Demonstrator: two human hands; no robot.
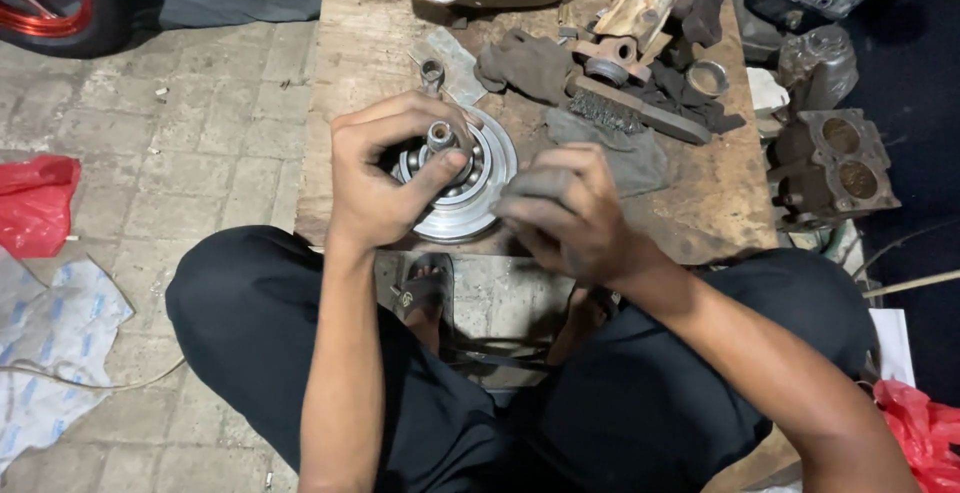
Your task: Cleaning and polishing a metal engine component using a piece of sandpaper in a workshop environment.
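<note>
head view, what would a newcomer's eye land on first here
First, the round silver metal hub at the near edge of the wooden board, with the left hand closed over its central shaft. Beside it, the right hand pinches a grey cloth. Farther back lie a wire brush and dark rags.

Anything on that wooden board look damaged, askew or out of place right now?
Nothing looks spilled or broken. The round silver metal disc with its central shaft overhangs the near edge of the worn wooden board, steadied by the left hand. The right hand presses a grey cloth pad beside it. A wire brush lies askew among rags.
</note>
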